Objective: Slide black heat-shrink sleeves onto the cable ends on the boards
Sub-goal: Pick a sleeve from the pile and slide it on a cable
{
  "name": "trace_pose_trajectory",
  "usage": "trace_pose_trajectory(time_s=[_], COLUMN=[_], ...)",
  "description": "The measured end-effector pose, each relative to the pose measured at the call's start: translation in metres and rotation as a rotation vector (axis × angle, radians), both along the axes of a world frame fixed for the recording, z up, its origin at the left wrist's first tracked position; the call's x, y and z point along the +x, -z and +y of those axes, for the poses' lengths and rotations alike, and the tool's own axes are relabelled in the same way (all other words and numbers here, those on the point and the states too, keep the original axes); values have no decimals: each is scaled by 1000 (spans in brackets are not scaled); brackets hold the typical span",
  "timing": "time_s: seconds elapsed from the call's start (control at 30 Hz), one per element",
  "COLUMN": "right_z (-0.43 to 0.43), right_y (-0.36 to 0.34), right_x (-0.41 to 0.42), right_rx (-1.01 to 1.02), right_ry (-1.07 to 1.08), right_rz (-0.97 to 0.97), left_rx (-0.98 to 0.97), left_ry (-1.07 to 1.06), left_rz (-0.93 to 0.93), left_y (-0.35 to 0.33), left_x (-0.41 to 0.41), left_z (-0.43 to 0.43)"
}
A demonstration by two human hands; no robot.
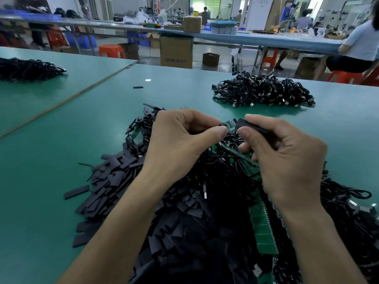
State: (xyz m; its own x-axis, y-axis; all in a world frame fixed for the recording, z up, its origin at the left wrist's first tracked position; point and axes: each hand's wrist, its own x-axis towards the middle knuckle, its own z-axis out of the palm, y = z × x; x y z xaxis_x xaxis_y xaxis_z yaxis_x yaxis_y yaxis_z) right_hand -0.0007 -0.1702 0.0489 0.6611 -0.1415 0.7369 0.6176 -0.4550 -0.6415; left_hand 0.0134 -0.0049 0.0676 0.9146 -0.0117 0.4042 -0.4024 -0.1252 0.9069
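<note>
My left hand (180,140) pinches a small green board (229,123) on a cable end between thumb and forefinger. My right hand (285,156) pinches a black heat-shrink sleeve (249,125), whose open end meets the board's tip. Both hands hover above a tangle of black cables (221,167) with green board strips (263,224). A big heap of flat black sleeves (180,226) lies in front of me, partly under my forearms.
A second pile of black cables with plugs (264,92) lies at the far right of the green table (61,160). Another cable pile (26,68) sits far left. One loose sleeve (137,87) lies mid-table. Seated people work at benches behind.
</note>
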Motion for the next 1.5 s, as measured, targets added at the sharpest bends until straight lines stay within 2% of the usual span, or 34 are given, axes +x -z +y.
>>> trace_pose_trajectory(time_s=[0.37, 0.87, 1.2, 1.5], right_z=[4, -1, -7, -13], right_y=[4, 3, -1, -6], right_x=[0, 1, -1, -2], right_rx=[163, 109, 54, -47], right_ry=[-48, -166, -170, -357], right_rz=[12, 79, 124, 196], left_rx=[-45, -41, 29, 73], left_ry=[-4, 30, 165, 327], left_rz=[30, 51, 73, 83], left_y=[0, 1, 1, 1], left_x=[0, 2, 4, 6], left_z=[2, 4, 13, 22])
